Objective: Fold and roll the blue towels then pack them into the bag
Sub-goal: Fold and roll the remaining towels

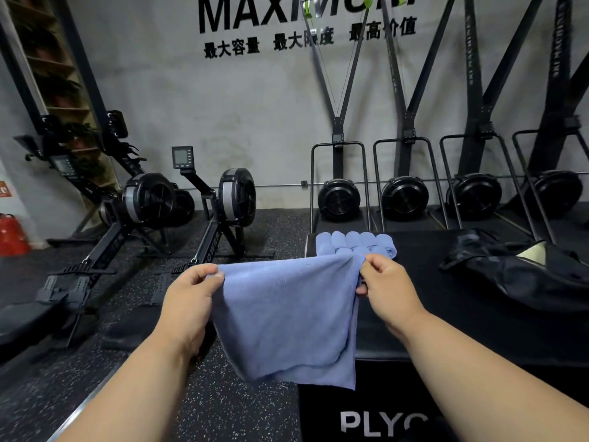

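A blue towel point(287, 317) hangs in the air, folded double, held up by its top corners. My left hand point(191, 298) pinches the top left corner between thumb and fingers. My right hand point(387, 287) pinches the top right corner. Behind the towel, several rolled blue towels point(353, 242) lie in a row at the far left of the black plyo box point(446, 320). A dark bag point(522, 272) lies open on the box to the right, with a pale lining showing inside.
Two rowing machines point(153, 218) stand on the speckled rubber floor to the left. Ski machines point(404, 193) line the grey wall behind the box. A red canister point(12, 234) sits at the far left.
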Motion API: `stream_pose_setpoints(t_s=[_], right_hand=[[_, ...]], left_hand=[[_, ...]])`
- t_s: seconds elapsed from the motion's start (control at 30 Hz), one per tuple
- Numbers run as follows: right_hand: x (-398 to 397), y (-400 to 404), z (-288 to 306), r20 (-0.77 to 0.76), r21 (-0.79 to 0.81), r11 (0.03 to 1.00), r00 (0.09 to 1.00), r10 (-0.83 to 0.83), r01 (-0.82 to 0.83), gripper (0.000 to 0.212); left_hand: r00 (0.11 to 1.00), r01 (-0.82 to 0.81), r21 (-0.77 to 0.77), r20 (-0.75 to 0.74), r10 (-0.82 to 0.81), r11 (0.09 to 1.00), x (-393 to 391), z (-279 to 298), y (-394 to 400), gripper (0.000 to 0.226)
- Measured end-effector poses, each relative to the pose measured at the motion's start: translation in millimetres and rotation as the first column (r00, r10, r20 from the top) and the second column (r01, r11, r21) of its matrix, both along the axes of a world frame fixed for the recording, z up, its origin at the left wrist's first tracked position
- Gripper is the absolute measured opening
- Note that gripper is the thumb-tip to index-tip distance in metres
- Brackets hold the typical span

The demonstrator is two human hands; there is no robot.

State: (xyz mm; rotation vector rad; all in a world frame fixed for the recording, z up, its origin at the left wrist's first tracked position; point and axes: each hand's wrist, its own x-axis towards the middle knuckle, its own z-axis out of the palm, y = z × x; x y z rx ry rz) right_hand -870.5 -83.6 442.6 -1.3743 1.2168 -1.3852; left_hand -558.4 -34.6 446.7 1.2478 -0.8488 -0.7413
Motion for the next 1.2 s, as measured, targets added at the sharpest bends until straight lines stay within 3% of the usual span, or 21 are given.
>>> stream_pose_setpoints(t_s=[0.33, 0.67, 0.77, 0.93, 1.0, 1.07, 1.13, 1.2], right_hand=[[-18.1, -3.3, 15.1, 0.094, -0.107, 0.984, 0.987, -0.130, 0.140, 0.015], [-66.0, -39.3, 39.9, 0.101, -0.174, 0.930, 0.946, -0.309, 0.323, 0.035], [-78.3, -80.8, 37.1, 0.100, -0.080, 0.937, 0.938, -0.331, 0.340, 0.031], [-91.7, -159.4, -10.5, 0.211, 0.252, 0.951, 0.948, -0.237, 0.181, 0.018], [-97.0, -174.5, -41.4, 0.109, 0.316, 0.931, 0.968, -0.226, 0.181, 0.027], [-97.8, -175.5, -70.2, 0.028, 0.358, 0.914, 0.977, -0.214, 0.190, 0.035], [-93.0, -167.4, -96.0, -0.005, 0.420, 0.891, 0.983, -0.185, 0.170, 0.025], [-89.4, -158.5, -123.5, -0.056, 0.459, 0.869, 0.982, -0.181, 0.187, 0.020]], left_hand=[[0.959, 0.058, -0.142, 0.283, -0.016, 0.988, -20.8, 24.7, 3.0, 0.021], [0.952, 0.193, -0.187, 0.272, -0.138, 0.963, -57.2, 35.7, -72.4, 0.032], [0.950, 0.227, -0.172, 0.258, -0.178, 0.959, -76.9, 32.9, -114.1, 0.031], [0.908, 0.361, 0.116, 0.185, -0.377, 0.925, -99.4, -5.5, -195.2, 0.048], [0.879, 0.333, 0.301, 0.245, -0.410, 0.894, -100.8, -34.8, -215.0, 0.058], [0.863, 0.299, 0.419, 0.265, -0.431, 0.857, -103.5, -60.8, -216.9, 0.050], [0.846, 0.286, 0.491, 0.275, -0.458, 0.823, -101.1, -89.8, -209.9, 0.027], [0.846, 0.243, 0.541, 0.288, -0.449, 0.805, -92.1, -123.1, -201.9, 0.022]])
